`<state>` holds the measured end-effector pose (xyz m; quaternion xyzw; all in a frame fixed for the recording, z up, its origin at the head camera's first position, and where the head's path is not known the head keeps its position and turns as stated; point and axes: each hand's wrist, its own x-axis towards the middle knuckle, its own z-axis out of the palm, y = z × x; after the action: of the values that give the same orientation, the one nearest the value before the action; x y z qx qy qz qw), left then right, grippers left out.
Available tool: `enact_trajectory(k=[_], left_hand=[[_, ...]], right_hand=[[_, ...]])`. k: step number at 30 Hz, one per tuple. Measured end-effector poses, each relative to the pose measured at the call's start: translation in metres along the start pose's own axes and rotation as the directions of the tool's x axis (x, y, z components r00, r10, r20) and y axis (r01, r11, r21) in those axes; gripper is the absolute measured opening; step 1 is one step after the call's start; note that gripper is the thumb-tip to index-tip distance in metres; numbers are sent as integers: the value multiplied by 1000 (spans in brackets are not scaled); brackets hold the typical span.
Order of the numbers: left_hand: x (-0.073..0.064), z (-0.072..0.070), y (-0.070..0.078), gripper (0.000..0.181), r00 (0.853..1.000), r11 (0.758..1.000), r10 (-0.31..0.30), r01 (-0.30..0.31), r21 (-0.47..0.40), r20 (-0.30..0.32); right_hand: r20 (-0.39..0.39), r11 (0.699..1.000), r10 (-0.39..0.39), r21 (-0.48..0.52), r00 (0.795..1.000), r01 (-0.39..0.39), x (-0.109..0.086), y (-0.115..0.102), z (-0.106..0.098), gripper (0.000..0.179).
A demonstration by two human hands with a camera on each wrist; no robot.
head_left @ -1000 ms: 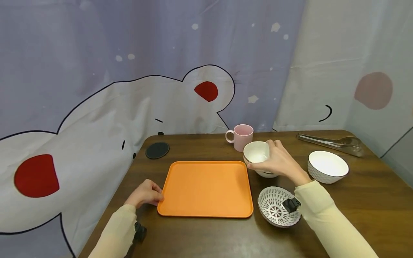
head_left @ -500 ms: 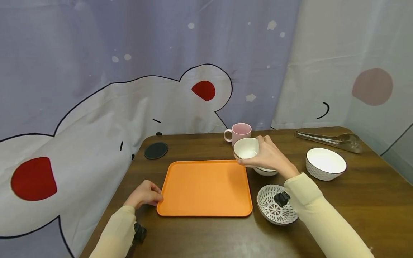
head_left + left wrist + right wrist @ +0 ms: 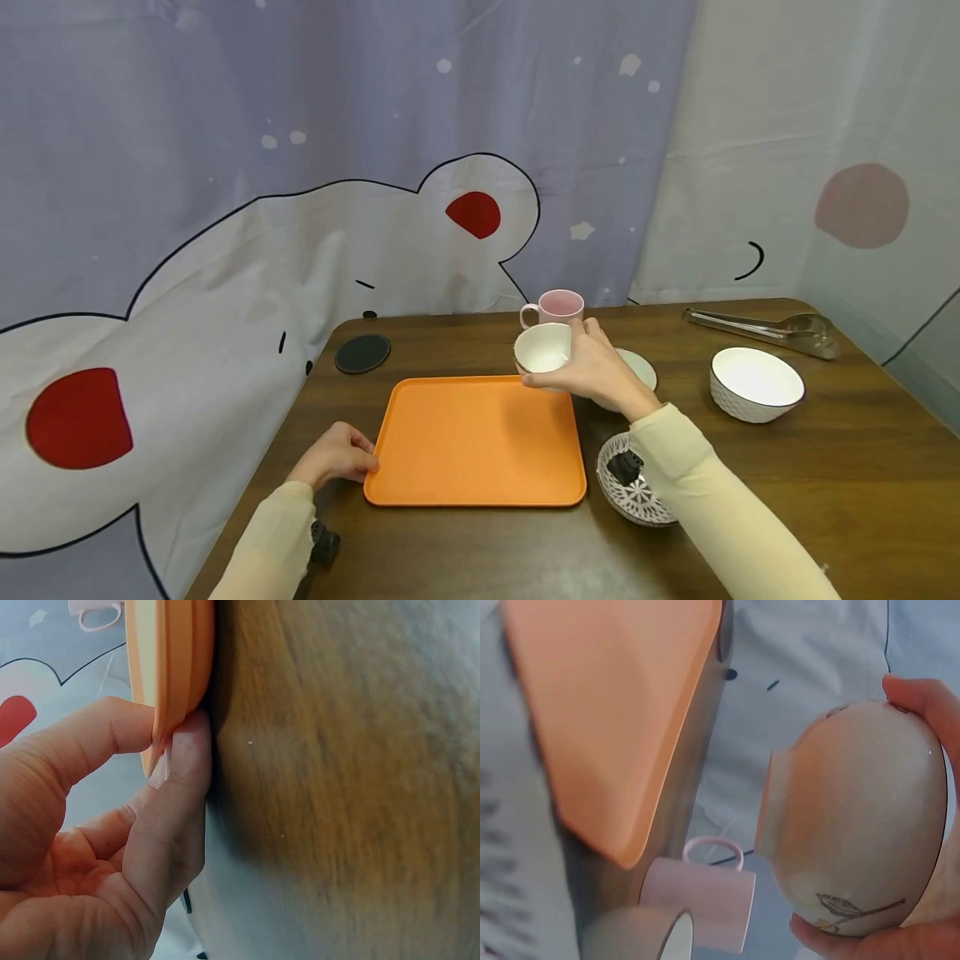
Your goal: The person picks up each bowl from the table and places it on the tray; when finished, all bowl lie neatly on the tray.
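My right hand (image 3: pixel 596 367) grips a small white bowl (image 3: pixel 543 348) by its rim, thumb on one side and fingers on the other. The right wrist view shows the bowl (image 3: pixel 862 817) from outside, with its foot ring and a leaf-and-twig print. It is held up over the far right corner of the orange tray (image 3: pixel 477 442). At the tray's left edge, near the front corner, my left hand (image 3: pixel 339 454) pinches the rim. In the left wrist view, thumb and fingers (image 3: pixel 191 750) close on that orange rim.
A pink mug (image 3: pixel 561 306) stands behind the held bowl. Right of the tray are a pale bowl (image 3: pixel 641 367), partly hidden by my hand, and a patterned bowl (image 3: pixel 637 500) under my wrist. Farther right are a white bowl (image 3: pixel 756 383) and metal tongs (image 3: pixel 772 329). A black coaster (image 3: pixel 363 353) lies back left.
My right hand has carried the small bowl leftward, from above the pale bowl to over the tray's far right corner. My left hand stays at the tray's edge.
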<state>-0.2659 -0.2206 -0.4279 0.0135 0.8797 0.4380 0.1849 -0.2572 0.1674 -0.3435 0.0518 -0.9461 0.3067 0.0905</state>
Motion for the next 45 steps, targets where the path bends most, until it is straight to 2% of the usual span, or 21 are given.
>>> enact_trajectory(k=[8, 11, 15, 24, 33, 40, 45], left_hand=[[0, 1, 1, 19, 1000, 1000, -6, 6, 0, 0], [0, 1, 0, 19, 1000, 1000, -23, 24, 4, -14], [1, 1, 0, 19, 1000, 1000, -18, 18, 10, -18], [-1, 1, 1, 20, 1000, 1000, -20, 20, 5, -19], [1, 1, 1, 20, 999, 999, -36, 36, 10, -17], [1, 2, -1, 20, 999, 999, -41, 41, 6, -17], [2, 0, 0, 20, 999, 999, -37, 37, -6, -14]], right_hand=[[-45, 1000, -1, 9, 999, 1, 4, -14, 12, 116], [-56, 1000, -17, 15, 998, 17, 5, -20, 16, 116], [-69, 998, -41, 34, 997, 43, 7, -26, 20, 117], [-14, 999, -42, 12, 999, 42, 13, -37, 31, 116], [9, 999, -38, 13, 999, 38, 19, -41, 47, 124], [12, 997, -60, 41, 998, 60, 23, -47, 59, 114], [13, 997, -46, 55, 999, 46, 27, -51, 70, 116]])
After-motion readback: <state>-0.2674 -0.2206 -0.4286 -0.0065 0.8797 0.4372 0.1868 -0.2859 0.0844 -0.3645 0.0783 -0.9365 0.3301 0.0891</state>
